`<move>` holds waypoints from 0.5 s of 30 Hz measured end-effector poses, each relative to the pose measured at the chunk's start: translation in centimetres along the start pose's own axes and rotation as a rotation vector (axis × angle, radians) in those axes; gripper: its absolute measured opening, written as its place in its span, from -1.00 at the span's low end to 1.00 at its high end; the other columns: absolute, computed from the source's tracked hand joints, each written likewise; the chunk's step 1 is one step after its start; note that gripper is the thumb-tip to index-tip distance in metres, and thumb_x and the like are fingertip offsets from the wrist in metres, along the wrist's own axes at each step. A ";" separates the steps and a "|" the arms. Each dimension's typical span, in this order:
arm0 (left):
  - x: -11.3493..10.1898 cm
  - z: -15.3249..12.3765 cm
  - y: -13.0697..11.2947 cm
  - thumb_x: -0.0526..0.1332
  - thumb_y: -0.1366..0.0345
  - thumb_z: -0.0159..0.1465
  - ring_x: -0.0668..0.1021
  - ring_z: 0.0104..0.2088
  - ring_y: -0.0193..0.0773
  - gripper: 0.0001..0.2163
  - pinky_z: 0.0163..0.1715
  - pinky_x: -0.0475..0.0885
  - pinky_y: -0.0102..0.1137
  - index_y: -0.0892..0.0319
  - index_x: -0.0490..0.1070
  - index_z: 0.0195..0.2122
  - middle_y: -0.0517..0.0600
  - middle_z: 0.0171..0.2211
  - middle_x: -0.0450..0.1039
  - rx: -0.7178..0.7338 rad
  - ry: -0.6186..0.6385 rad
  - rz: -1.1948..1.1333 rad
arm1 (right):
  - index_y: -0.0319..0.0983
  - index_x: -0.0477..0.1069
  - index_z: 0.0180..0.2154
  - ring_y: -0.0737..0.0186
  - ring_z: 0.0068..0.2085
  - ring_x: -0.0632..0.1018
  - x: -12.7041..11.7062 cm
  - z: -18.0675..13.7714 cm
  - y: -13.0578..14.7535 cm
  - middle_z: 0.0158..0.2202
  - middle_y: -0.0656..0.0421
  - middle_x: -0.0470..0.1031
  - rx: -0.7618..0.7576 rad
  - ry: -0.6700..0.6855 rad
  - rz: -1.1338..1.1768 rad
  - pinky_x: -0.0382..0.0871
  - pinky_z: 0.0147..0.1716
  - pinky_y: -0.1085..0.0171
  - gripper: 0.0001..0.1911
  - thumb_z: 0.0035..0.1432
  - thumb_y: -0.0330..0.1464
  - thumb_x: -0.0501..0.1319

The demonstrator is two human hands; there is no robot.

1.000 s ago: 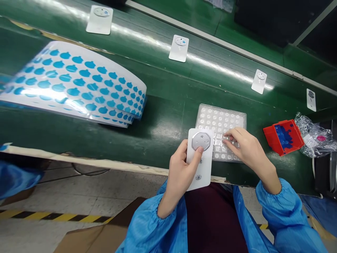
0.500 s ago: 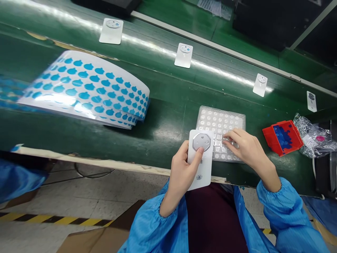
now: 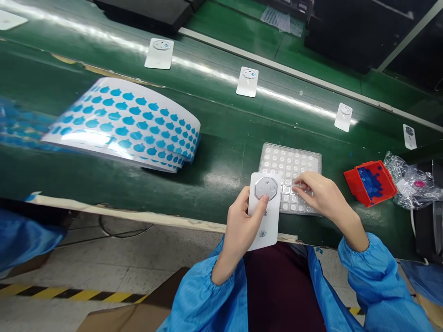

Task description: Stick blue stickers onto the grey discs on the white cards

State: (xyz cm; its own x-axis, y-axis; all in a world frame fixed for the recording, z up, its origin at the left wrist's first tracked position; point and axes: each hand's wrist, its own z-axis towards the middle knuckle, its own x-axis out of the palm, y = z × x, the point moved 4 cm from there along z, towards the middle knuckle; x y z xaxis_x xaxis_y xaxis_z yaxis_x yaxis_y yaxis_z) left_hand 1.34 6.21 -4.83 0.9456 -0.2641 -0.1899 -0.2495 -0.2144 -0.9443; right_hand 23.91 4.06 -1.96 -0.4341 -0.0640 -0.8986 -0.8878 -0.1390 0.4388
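Near the front edge of the green bench (image 3: 224, 147), a white panel (image 3: 272, 216) is gripped along its left side by the left hand (image 3: 242, 226), whose thumb is laid on the lower part of a grey octagonal disc (image 3: 266, 186). Just to the right, the thumb and forefinger of the right hand (image 3: 320, 191) are set close together over the pockets of a clear tray (image 3: 319, 161); whether a small piece is pinched between them cannot be told. By judgement, work at a single pocket is the step in hand, with the panel held ready beside it; fine fingertip control and a steady left grip seem to be called for by the next move.

At the left of the surface, a large curl of white film (image 3: 121, 129) is seen, printed with blue shapes. Along the back, similar panels are laid out in a spaced row, one of them (image 3: 248, 84) beyond the tray. Farther right, blue pieces (image 3: 369, 182) are held in a red bin (image 3: 353, 185), and a crumpled clear bag (image 3: 410, 189) is pressed close beside it. Below, from the left, yellow-and-black tape (image 3: 69, 293) and brown cardboard (image 3: 128, 320) are shown on the floor.
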 end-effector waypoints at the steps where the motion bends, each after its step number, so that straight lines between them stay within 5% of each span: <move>1: 0.0 0.0 0.0 0.28 0.07 0.39 0.58 -0.36 -0.18 -0.77 -0.40 0.44 -0.40 0.14 0.50 -0.19 -0.05 -0.35 0.56 -0.002 0.001 0.000 | -0.16 0.46 -0.09 0.17 -0.21 0.59 0.1 -0.1 0.0 -0.20 0.13 0.56 0.001 -0.006 0.000 0.45 -0.20 0.22 -0.93 0.50 -0.33 0.21; 15: -0.2 -0.2 0.0 0.30 -0.03 0.38 0.58 -0.47 -0.18 -0.70 -0.53 0.43 -0.42 0.13 0.52 -0.23 -0.06 -0.44 0.55 -0.047 0.018 -0.063 | -0.14 0.49 -0.03 0.13 -0.14 0.65 -0.8 -0.8 0.8 -0.14 0.11 0.62 -0.049 -0.003 -0.096 0.50 -0.20 0.19 -0.79 0.57 -0.35 0.07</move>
State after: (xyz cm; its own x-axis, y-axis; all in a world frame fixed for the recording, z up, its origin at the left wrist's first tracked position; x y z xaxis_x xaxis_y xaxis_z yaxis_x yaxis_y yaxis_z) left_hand 1.13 6.04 -4.76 0.9560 -0.2652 -0.1255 -0.1997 -0.2748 -0.9405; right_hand 23.64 3.22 -0.91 -0.3483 -0.0454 -0.9363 -0.9166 -0.1925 0.3504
